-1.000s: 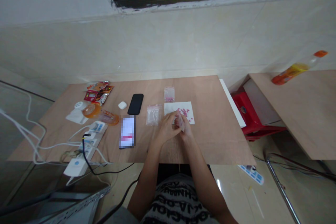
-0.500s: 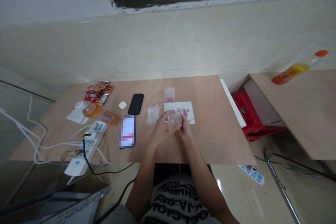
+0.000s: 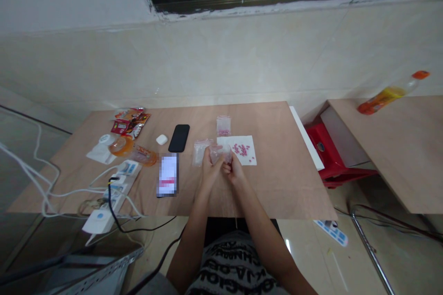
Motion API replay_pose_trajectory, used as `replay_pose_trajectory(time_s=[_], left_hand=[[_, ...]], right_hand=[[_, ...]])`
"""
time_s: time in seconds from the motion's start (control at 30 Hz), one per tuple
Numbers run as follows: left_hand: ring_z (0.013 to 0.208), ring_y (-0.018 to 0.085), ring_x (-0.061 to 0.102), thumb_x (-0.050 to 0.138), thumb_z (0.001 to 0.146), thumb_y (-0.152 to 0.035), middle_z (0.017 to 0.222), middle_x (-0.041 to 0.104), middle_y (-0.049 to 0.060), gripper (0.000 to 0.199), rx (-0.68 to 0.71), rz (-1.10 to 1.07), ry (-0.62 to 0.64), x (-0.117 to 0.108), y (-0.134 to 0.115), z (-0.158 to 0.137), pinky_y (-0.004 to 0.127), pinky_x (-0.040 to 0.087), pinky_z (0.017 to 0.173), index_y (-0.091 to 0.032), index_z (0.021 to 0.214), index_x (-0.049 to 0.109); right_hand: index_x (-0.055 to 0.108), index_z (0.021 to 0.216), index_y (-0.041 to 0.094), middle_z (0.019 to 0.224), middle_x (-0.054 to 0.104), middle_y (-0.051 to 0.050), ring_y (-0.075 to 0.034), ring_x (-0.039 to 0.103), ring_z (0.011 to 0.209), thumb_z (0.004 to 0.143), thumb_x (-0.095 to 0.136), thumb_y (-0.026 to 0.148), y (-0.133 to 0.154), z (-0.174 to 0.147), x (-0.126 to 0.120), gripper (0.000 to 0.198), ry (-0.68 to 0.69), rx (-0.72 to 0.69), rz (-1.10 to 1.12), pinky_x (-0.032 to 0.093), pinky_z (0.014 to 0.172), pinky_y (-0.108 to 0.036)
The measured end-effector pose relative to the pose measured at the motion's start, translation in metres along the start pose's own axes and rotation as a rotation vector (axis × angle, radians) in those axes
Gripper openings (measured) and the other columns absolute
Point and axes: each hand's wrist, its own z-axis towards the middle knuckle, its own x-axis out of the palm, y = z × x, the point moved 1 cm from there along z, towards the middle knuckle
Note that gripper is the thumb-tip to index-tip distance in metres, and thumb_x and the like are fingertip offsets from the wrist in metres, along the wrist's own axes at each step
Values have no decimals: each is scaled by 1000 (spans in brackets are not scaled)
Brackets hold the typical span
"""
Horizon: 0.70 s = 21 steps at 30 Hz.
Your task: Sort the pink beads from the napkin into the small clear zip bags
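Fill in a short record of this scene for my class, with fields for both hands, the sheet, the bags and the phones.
Left hand: holds a clear plastic bag
Right hand: at that bag's right edge; grip unclear
White sheet: bears scattered small pink pieces
Other bags: zip bag with pink contents beyond the sheet; clear packet beside the left hand
Phones: dark-screened phone; lit phone, nearer the person

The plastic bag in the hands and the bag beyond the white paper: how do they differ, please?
The near bag is held between the left hand and right hand, while the far bag lies on the table.
The hands partly cover the near bag; the far bag is uncovered.
Pink pieces show plainly in the far bag; the near bag's contents are hard to make out.
Both are see-through plastic bags.
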Motion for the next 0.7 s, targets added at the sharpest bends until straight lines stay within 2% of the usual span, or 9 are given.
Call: replay_pose_trajectory(time_s=[0.17,0.27,0.33,0.4,0.47,0.53,0.6,0.7], left_hand=[[104,20,65,68,78,-33,109,67,6,37,60,59,-5,1,-1,1,36,50,97,-21,111,57],[109,20,63,71,75,-30,116,64,7,50,60,23,-78,-1,-6,2,35,50,98,-22,120,52],[112,20,62,74,72,-29,123,61,9,65,49,-14,-142,-5,-10,2,34,52,96,-23,130,45],[110,21,63,75,71,-30,129,58,9,80,21,-70,-175,-10,-14,0,33,56,89,-27,140,35],[107,21,65,74,73,-33,133,56,9,84,-7,-108,-186,-17,-16,-1,33,59,80,-31,144,30],[108,22,65,72,76,-35,133,57,8,67,-21,-81,-191,-25,-17,-1,34,59,82,-29,137,44],[112,24,63,71,77,-35,129,61,8,46,-34,-31,-209,-32,-15,1,36,56,92,-23,120,61],[116,25,62,69,79,-36,125,64,9,41,-67,-50,-251,-40,-8,6,40,50,102,-20,117,65]], right_hand=[[42,67,21,45,31,12,-3,14,34,88,53,43,-6,4,-6,33,1,-52,-22,11,32,-15],[36,64,22,45,28,12,-4,15,35,87,54,49,-6,8,-12,39,-50,-123,-120,11,33,-16],[35,62,23,45,27,11,-5,17,35,86,52,57,-1,11,-17,44,-111,-213,-266,13,33,-19],[35,59,24,45,30,9,-8,23,37,86,48,63,10,14,-24,49,-198,-371,-499,17,35,-21],[37,56,24,48,40,4,-11,37,44,88,43,65,28,17,-30,52,-262,-589,-807,28,42,-23],[45,58,22,58,54,-1,-15,51,57,91,37,63,48,20,-35,53,-281,-733,-1107,37,53,-25],[50,62,21,61,60,-3,-16,56,61,95,32,59,65,24,-37,53,-312,-731,-1382,39,59,-26],[58,73,20,73,68,-7,-18,62,70,99,32,50,81,32,-35,47,-326,-649,-1783,40,65,-26]])
